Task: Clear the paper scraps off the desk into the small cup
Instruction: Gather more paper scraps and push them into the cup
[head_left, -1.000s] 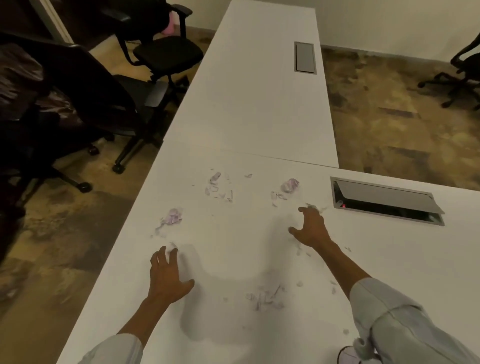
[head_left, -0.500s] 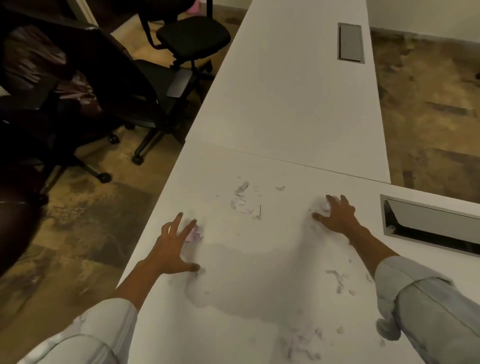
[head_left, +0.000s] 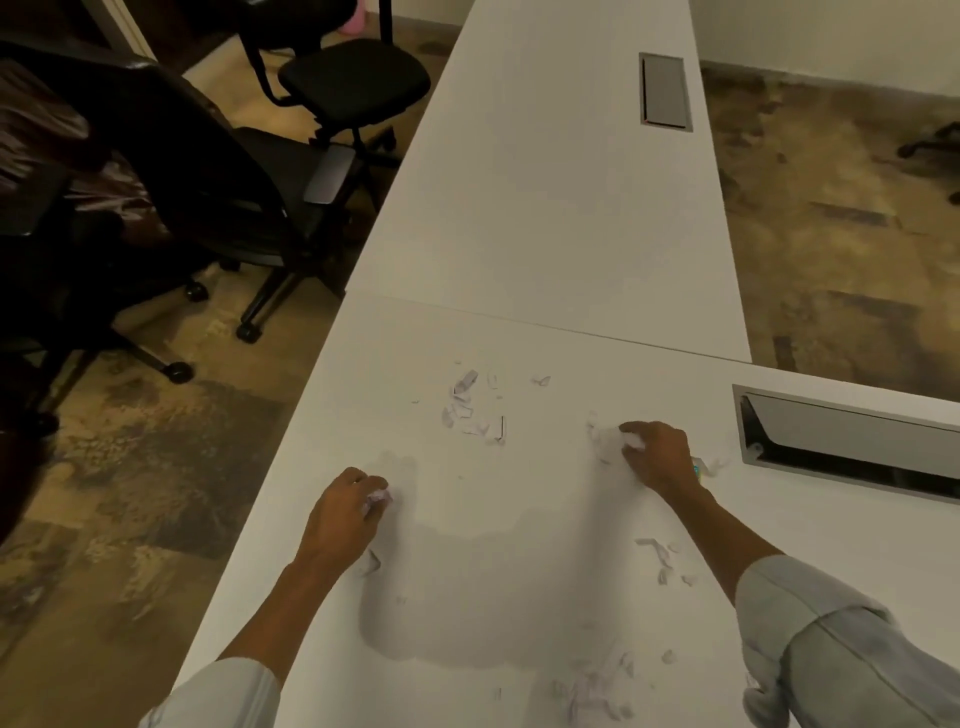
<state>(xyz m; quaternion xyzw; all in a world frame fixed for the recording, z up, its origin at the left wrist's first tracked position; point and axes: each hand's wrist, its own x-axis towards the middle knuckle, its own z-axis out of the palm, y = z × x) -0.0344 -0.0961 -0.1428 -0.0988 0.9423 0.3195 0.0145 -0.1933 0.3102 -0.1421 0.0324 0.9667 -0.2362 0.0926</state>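
Since half a second ago we have curled both hands shut, left hand round a crumpled wad, right hand round another, while scattered scraps litter the desk, cup unseen.

Person, two bare hands: left hand, right hand. Pale light-blue long sleeves, cuffs rolled back, visible seam stitching; forearms uncovered.
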